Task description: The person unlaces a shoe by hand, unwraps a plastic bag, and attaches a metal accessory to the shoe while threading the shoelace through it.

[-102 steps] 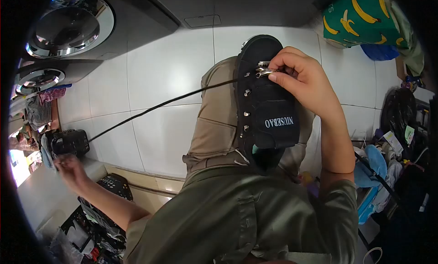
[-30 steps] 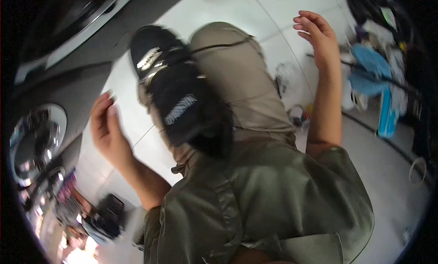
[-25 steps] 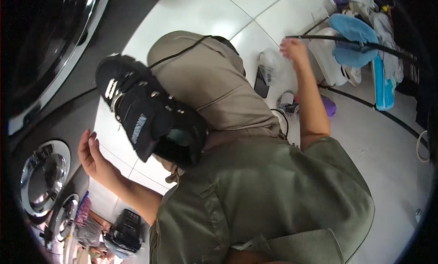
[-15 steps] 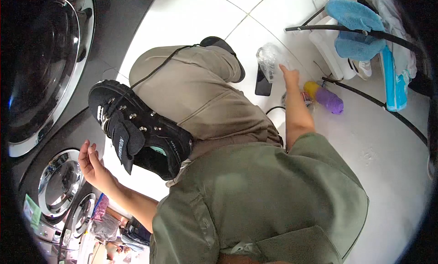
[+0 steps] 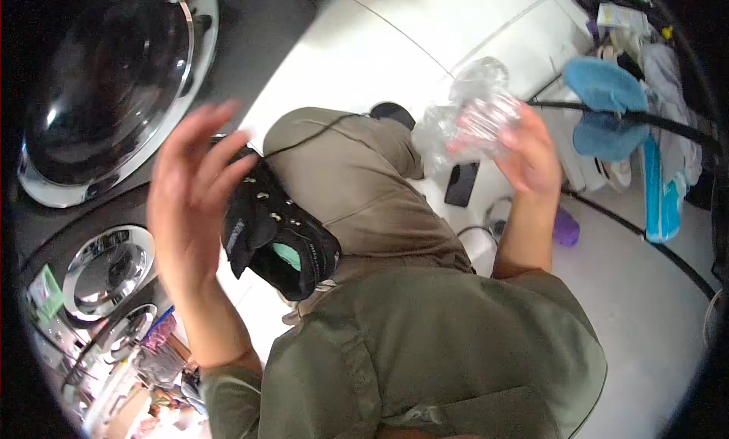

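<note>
My right hand (image 5: 531,151) is raised over the floor, its fingers closed on a crumpled clear plastic bag (image 5: 478,116). Some fingers show blurred through the plastic. My left hand (image 5: 194,181), smeared a little by motion, is lifted at the left with fingers apart and nothing in it. Behind and beside it, a black shoe (image 5: 304,245) with metal lace hooks and a mint-green lining rests against my bent leg. Its toe is partly hidden by my left hand. A dark lace (image 5: 315,132) runs from the shoe across my trousers.
A phone (image 5: 462,185) lies on the white floor beneath the bag, and a purple roll (image 5: 566,226) is near my right forearm. Black-framed washing machines (image 5: 114,90) line the left. At right, a dark-barred rack (image 5: 638,223) holds blue slippers (image 5: 607,86) and shoes.
My right hand has lifted the plastic bag off the floor beside the phone and brought it up closer. My left hand has risen and now partly covers the shoe.
</note>
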A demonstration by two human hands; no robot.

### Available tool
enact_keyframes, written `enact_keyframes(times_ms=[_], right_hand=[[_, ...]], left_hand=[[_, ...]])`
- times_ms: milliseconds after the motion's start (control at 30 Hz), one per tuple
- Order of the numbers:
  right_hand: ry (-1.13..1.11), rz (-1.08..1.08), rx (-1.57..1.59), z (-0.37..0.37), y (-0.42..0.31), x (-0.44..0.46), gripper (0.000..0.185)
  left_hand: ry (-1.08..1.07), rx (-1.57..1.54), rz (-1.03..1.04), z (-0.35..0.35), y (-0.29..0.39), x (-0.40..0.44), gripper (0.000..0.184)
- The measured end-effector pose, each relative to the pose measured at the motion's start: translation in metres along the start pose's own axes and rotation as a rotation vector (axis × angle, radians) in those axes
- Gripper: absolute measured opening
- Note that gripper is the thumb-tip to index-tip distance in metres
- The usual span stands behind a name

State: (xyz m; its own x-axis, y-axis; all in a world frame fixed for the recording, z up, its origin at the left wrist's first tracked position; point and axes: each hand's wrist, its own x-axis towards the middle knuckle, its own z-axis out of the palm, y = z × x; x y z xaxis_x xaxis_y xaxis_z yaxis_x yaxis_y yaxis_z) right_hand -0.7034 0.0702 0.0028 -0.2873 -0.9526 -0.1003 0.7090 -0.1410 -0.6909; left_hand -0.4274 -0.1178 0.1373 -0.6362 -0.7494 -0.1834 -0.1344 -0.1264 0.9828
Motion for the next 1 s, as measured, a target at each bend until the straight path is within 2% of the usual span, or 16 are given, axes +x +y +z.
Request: enact_keyframes(times_ms=[100, 167, 200, 233, 300, 333, 400, 433, 500, 533, 567, 633, 767, 867, 967, 1000], right_hand=[[-0.276, -0.075, 0.175, 0.012, -0.025, -0.002, 0.061], [-0.333, -0.174, 0.445, 0.011, -0.021, -0.004, 0.063], [-0.360, -0.205, 0.535, 0.005, -0.019, -0.002, 0.064], [-0.384, -0.228, 0.585, -0.014, -0.009, -0.004, 0.067], [-0.404, -0.251, 0.634, -0.044, 0.019, -0.003, 0.070], [-0.355, -0.268, 0.700, -0.059, 0.037, 0.000, 0.071], [-0.301, -0.294, 0.765, -0.065, 0.047, 0.005, 0.072], [-0.225, -0.224, 0.773, -0.058, 0.051, 0.011, 0.071], [-0.151, -0.165, 0.777, -0.046, 0.059, 0.022, 0.070], [-0.144, -0.146, 0.802, -0.042, 0.066, 0.027, 0.068], [-0.138, -0.126, 0.827, -0.037, 0.071, 0.033, 0.067], [-0.124, -0.077, 0.915, -0.026, 0.078, 0.045, 0.068], [-0.188, 0.059, 1.072, -0.020, 0.103, 0.065, 0.066], [-0.177, 0.069, 1.096, 0.001, 0.104, 0.075, 0.062], [-0.217, 0.068, 1.135, 0.005, 0.113, 0.084, 0.060], [-0.235, 0.072, 1.154, 0.005, 0.116, 0.085, 0.059]], left_hand=[[-0.017, -0.064, -0.336, 0.043, -0.008, 0.047, 0.077], [-0.025, -0.139, -0.541, 0.061, -0.021, 0.070, 0.092], [-0.264, -0.253, -0.586, 0.056, -0.039, 0.085, 0.096], [-0.319, -0.399, -0.644, 0.069, -0.021, 0.082, 0.077], [-0.468, -0.379, -0.603, 0.072, -0.037, 0.094, 0.049], [-0.471, -0.377, -0.606, 0.078, -0.031, 0.093, 0.049], [-0.311, -0.157, -0.412, 0.089, -0.014, 0.091, 0.027], [-0.318, -0.154, -0.412, 0.087, -0.015, 0.093, 0.027], [-0.266, 0.461, 0.022, 0.083, -0.019, 0.099, 0.023], [-0.154, 0.695, 0.267, 0.087, -0.017, 0.096, 0.017], [-0.159, 0.696, 0.272, 0.089, -0.014, 0.093, 0.017], [-0.070, 1.212, 0.589, 0.093, -0.009, 0.088, 0.014], [-0.061, 1.304, 0.560, 0.101, 0.004, 0.081, 0.014], [0.017, 1.229, 0.723, 0.102, 0.008, 0.077, 0.020], [-0.030, 1.179, 0.670, 0.101, 0.017, 0.074, 0.023], [-0.065, 1.191, 0.577, 0.099, 0.016, 0.079, 0.027]])
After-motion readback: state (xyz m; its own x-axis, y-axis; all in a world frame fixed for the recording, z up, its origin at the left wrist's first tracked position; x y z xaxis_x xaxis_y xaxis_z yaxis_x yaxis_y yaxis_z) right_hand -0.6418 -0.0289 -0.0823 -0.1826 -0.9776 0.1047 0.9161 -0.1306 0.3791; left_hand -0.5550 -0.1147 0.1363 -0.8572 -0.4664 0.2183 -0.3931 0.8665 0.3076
